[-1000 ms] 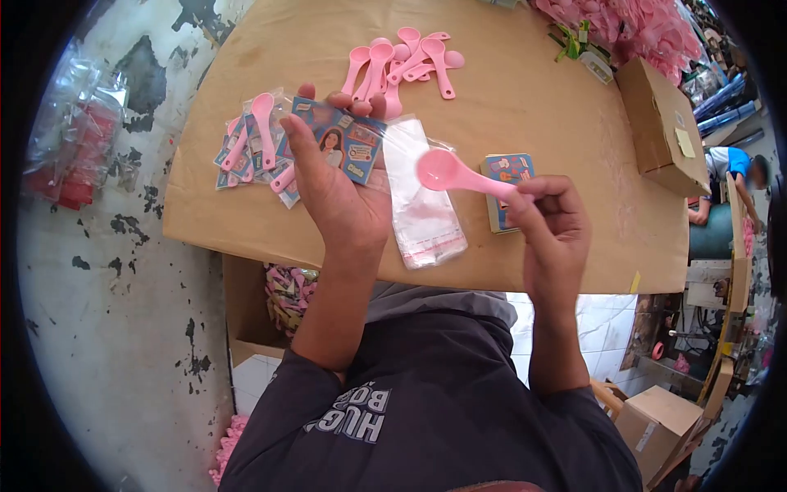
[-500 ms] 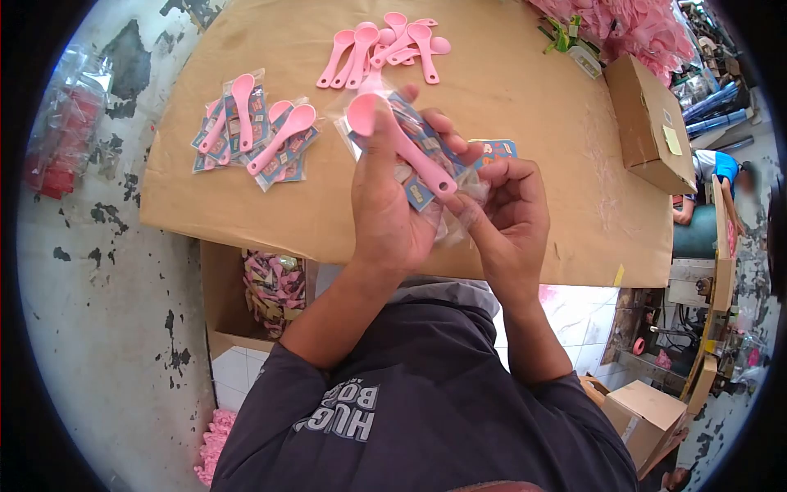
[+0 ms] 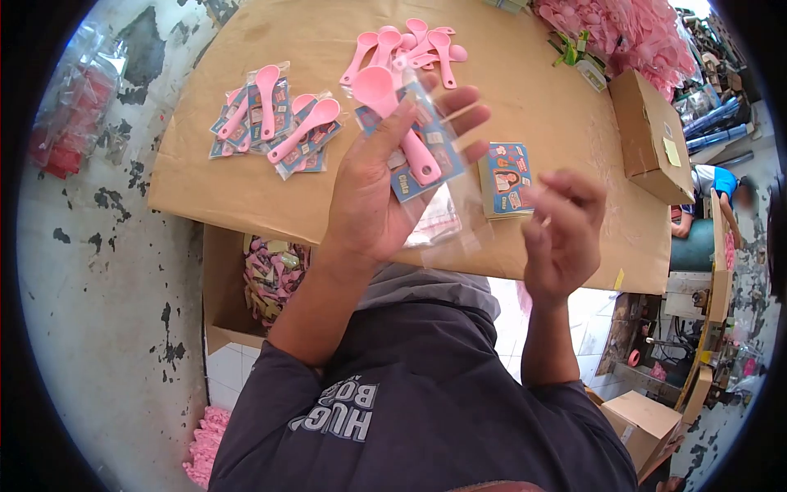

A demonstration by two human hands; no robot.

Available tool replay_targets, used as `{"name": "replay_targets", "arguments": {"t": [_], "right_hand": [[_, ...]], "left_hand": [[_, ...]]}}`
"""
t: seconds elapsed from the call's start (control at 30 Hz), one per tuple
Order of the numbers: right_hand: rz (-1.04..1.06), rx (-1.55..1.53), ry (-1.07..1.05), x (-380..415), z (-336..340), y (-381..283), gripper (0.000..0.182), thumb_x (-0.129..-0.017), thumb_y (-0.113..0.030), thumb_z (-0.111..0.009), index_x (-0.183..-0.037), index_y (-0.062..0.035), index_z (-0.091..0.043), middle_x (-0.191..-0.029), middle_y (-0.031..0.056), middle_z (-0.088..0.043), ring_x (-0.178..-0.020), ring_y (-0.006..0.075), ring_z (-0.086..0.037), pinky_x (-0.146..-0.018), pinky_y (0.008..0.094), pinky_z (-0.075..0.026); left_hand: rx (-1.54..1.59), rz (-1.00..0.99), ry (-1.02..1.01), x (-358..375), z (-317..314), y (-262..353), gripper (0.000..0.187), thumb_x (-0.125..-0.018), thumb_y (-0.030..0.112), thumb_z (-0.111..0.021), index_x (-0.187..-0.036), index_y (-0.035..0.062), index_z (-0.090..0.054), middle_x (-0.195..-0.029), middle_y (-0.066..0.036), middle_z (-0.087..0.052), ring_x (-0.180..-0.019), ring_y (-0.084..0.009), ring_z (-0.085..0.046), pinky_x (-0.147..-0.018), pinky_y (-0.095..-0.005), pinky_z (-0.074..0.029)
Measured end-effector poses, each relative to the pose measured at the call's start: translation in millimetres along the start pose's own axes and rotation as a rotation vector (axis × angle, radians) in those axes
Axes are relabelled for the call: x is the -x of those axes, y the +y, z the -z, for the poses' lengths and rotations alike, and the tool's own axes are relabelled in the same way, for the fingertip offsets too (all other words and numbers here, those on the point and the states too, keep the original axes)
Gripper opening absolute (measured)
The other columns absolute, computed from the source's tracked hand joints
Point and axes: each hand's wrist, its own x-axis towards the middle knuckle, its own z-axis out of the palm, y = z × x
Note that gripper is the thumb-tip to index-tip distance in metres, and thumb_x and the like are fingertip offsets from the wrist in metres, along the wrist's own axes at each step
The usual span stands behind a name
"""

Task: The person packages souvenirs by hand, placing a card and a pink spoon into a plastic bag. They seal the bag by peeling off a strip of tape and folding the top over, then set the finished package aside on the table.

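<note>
My left hand [image 3: 369,197] grips a pink measuring spoon [image 3: 420,156] against a blue printed card [image 3: 447,152] in a clear plastic bag [image 3: 459,217]. The thumb presses on the spoon's handle, and the other fingers reach behind the bag. Away to the right, my right hand [image 3: 566,234] is empty and slightly blurred, its fingers loosely bent and apart. Close beside it lies a stack of blue printed cards [image 3: 507,176]. Several bagged spoons with cards [image 3: 287,123] form a pile on the left of the table.
Loose pink spoons [image 3: 443,61] lie at the far side of the brown-covered table [image 3: 328,25]. A cardboard box [image 3: 648,135] and a heap of bagged pink items [image 3: 619,33] stand right. An open box [image 3: 275,279] of packed items sits below the table; another person [image 3: 713,184] is at far right.
My right hand has let go of the bag's lower end and moved right. My left hand has shifted slightly left with the bagged spoon, and the card stack is now uncovered.
</note>
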Motion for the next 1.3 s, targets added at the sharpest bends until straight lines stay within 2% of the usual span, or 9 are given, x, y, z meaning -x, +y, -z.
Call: {"name": "replay_targets", "arguments": {"t": [0.13, 0.2, 0.33, 0.5, 0.57, 0.7, 0.83, 1.0, 1.3], "right_hand": [[-0.123, 0.206, -0.005, -14, -2, 8, 0.039, -0.083, -0.001, -0.077, -0.118, -0.0171, -0.079, -0.13, 0.0091, -0.057, -0.091, 0.0168, -0.054, -0.074, 0.03, -0.045], [0.167, 0.435, -0.191, -25, -7, 3, 0.044, -0.078, -0.004, -0.08, -0.117, -0.0232, -0.08, -0.135, 0.006, -0.057, -0.103, 0.0196, -0.056, -0.078, 0.0318, -0.046], [0.159, 0.239, -0.072, -27, -17, 9, 0.036, -0.07, -0.013, -0.082, -0.104, -0.0261, -0.084, -0.131, 0.004, -0.064, -0.108, 0.0205, -0.057, -0.08, 0.03, -0.047], [-0.098, -0.275, 0.065, -32, -1, 13, 0.038, -0.081, -0.003, -0.079, -0.119, -0.0059, -0.075, -0.105, 0.005, -0.07, -0.086, 0.0124, -0.059, -0.071, 0.0234, -0.045], [-0.493, -0.329, 0.056, -31, 0, 7, 0.054, -0.088, -0.003, -0.078, -0.138, -0.0009, -0.059, -0.091, 0.0004, -0.067, -0.077, 0.0053, -0.055, -0.066, 0.0201, -0.041], [-0.615, -0.351, -0.111, -24, 1, 14, 0.062, -0.09, -0.006, -0.079, -0.145, -0.0011, -0.049, -0.085, -0.0027, -0.064, -0.07, 0.0009, -0.053, -0.064, 0.0176, -0.039], [-0.675, -0.398, 0.003, -18, -2, 15, 0.061, -0.09, -0.005, -0.078, -0.144, -0.0014, -0.049, -0.085, -0.0015, -0.066, -0.072, 0.0023, -0.056, -0.065, 0.0191, -0.043], [-0.152, 0.25, 0.162, -23, 4, 23, 0.04, -0.086, -0.003, -0.078, -0.124, -0.0043, -0.067, -0.106, 0.0087, -0.067, -0.083, 0.015, -0.062, -0.068, 0.027, -0.049], [0.04, 0.431, 0.157, -35, -15, 22, 0.029, -0.077, 0.002, -0.079, -0.105, -0.0066, -0.076, -0.105, 0.0069, -0.067, -0.088, 0.0218, -0.059, -0.069, 0.0326, -0.047]], "left_hand": [[0.011, 0.123, -0.085, 4, -2, -3, 0.051, -0.11, 0.03, -0.047, -0.151, -0.0008, -0.04, -0.147, -0.02, -0.053, -0.137, -0.0314, -0.053, -0.116, -0.0485, -0.045], [0.041, 0.269, -0.073, 8, 2, -10, 0.053, -0.11, 0.032, -0.045, -0.151, -0.0018, -0.039, -0.147, -0.021, -0.052, -0.136, -0.0299, -0.054, -0.115, -0.0469, -0.045], [-0.139, 0.314, -0.105, 9, 2, -8, 0.055, -0.111, 0.033, -0.043, -0.151, -0.0035, -0.038, -0.149, -0.022, -0.051, -0.136, -0.0299, -0.054, -0.114, -0.045, -0.044], [-0.272, 0.124, -0.039, 0, 10, -7, 0.058, -0.108, 0.037, -0.05, -0.15, -0.0028, -0.041, -0.148, -0.021, -0.052, -0.137, -0.0277, -0.052, -0.115, -0.0421, -0.041], [-0.503, 0.032, -0.125, -1, 7, -7, 0.059, -0.106, 0.034, -0.056, -0.149, -0.0041, -0.043, -0.145, -0.023, -0.055, -0.13, -0.0267, -0.058, -0.112, -0.0416, -0.046], [-0.674, 0.155, -0.119, 4, -9, -7, 0.041, -0.1, 0.01, -0.068, -0.136, -0.0062, -0.058, -0.121, -0.015, -0.071, -0.102, -0.0129, -0.07, -0.082, -0.0264, -0.059], [-0.723, 0.078, -0.098, 1, -5, -16, 0.037, -0.1, 0.009, -0.067, -0.133, -0.0066, -0.06, -0.114, -0.015, -0.073, -0.098, -0.012, -0.07, -0.082, -0.0272, -0.059], [-0.892, -0.054, -0.008, 7, -10, -25, 0.048, -0.1, 0.009, -0.066, -0.147, 0.0028, -0.053, -0.094, -0.009, -0.076, -0.084, -0.0076, -0.069, -0.068, -0.0214, -0.053], [-1.283, -0.065, -0.098, 26, -11, -19, 0.069, -0.091, 0.003, -0.068, -0.156, 0.0092, -0.045, -0.071, -0.01, -0.063, -0.059, -0.0092, -0.049, -0.057, -0.0249, -0.041]]}}
